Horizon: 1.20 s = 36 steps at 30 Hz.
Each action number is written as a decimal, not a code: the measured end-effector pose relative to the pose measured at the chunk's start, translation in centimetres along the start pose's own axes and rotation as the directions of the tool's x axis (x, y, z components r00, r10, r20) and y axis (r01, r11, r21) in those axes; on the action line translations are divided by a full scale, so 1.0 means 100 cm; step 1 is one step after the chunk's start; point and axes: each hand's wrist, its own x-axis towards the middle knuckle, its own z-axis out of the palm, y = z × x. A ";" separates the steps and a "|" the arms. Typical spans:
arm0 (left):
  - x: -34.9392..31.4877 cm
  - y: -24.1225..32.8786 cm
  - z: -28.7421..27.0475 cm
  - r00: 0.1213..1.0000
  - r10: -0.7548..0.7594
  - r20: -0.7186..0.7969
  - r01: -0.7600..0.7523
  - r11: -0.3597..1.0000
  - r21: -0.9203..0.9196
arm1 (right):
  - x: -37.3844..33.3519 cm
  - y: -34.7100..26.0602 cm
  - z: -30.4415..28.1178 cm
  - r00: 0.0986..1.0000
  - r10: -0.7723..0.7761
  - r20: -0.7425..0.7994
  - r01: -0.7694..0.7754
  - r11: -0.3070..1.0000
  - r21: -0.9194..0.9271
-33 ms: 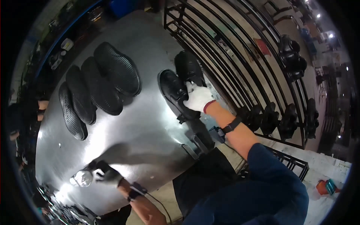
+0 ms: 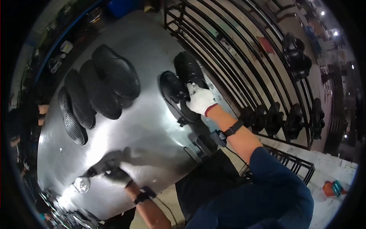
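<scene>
Fingers of the white-gloved right hand (image 2: pixel 201 100) lie over a black strapped shoe (image 2: pixel 171 84), with one fingertip reaching a second black shoe (image 2: pixel 187 64) just beside it; I cannot tell how firmly they grasp. Both shoes rest upper-side up at upper centre of the frame, on a metal table (image 2: pixel 150 42). At lower left, the gloved left hand (image 2: pixel 117 177) is blurred, its grip impossible to tell, near a clear, shiny round object (image 2: pixel 81 184). Four black shoe soles (image 2: pixel 116 72) lie side by side at upper left. Dark rack bars fill the upper right.
</scene>
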 end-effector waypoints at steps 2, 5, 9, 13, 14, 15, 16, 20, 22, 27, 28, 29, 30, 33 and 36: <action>-0.024 -0.072 0.008 0.934 -0.149 0.323 0.029 0.937 0.347 | -0.008 0.001 0.017 0.996 0.058 0.072 -0.061 0.998 0.033; -0.107 -0.134 0.027 0.910 -0.293 0.291 -0.037 0.644 0.764 | -0.071 0.052 0.034 0.980 -0.023 0.200 0.012 0.998 0.056; -0.129 -0.170 0.017 0.856 -0.193 0.480 -0.360 0.444 0.820 | -0.222 0.165 0.031 0.932 0.253 0.260 -0.301 0.939 0.166; -0.137 -0.202 0.023 0.714 -0.091 0.694 -0.674 0.176 0.717 | -0.393 0.312 0.213 0.843 0.496 0.210 -0.538 0.789 0.296; -0.145 -0.200 0.030 0.721 -0.087 0.687 -0.680 0.100 0.726 | -0.399 0.324 0.243 0.723 0.553 0.415 -0.673 0.700 0.240; -0.141 -0.193 0.019 0.711 -0.066 0.700 -0.673 0.223 0.705 | -0.356 0.307 0.252 0.546 0.632 0.551 -0.828 0.509 0.235; -0.141 -0.194 0.022 0.697 -0.138 0.704 -0.707 0.033 0.707 | -0.355 0.340 0.305 0.568 0.581 0.583 -0.772 0.622 0.132; -0.153 -0.186 0.015 0.821 0.051 0.569 -0.556 -0.157 0.816 | -0.225 0.371 0.445 0.536 0.671 0.512 -0.840 0.483 0.246; -0.165 -0.205 0.033 0.628 0.011 0.778 -0.711 -0.397 0.580 | -0.191 0.438 0.507 0.413 0.829 0.378 -0.888 0.458 -0.034; -0.136 -0.164 -0.003 0.392 -0.244 0.887 -0.656 -0.750 0.084 | -0.123 0.525 0.557 0.286 0.897 0.337 -0.958 0.260 0.121; -0.144 -0.196 0.015 0.413 -0.097 0.906 -0.733 -0.626 0.267 | -0.122 0.525 0.552 0.269 0.900 0.343 -0.961 0.230 0.150; -0.157 -0.207 0.034 0.450 0.046 0.892 -0.781 -0.463 0.418 | -0.127 0.520 0.544 0.250 0.901 0.355 -0.964 0.198 0.177; -0.155 -0.199 0.022 0.638 0.180 0.748 -0.590 -0.509 0.626 | -0.132 0.503 0.545 0.552 0.813 -0.186 -0.769 0.583 0.264; -0.142 -0.182 -0.001 0.740 0.136 0.659 -0.523 -0.500 0.690 | -0.149 0.427 0.489 0.605 0.706 0.368 -0.776 0.626 0.075; -0.142 -0.158 0.003 0.659 -0.249 0.710 -0.752 -0.222 0.620 | -0.122 0.349 0.368 0.790 0.416 0.449 -0.608 0.620 0.495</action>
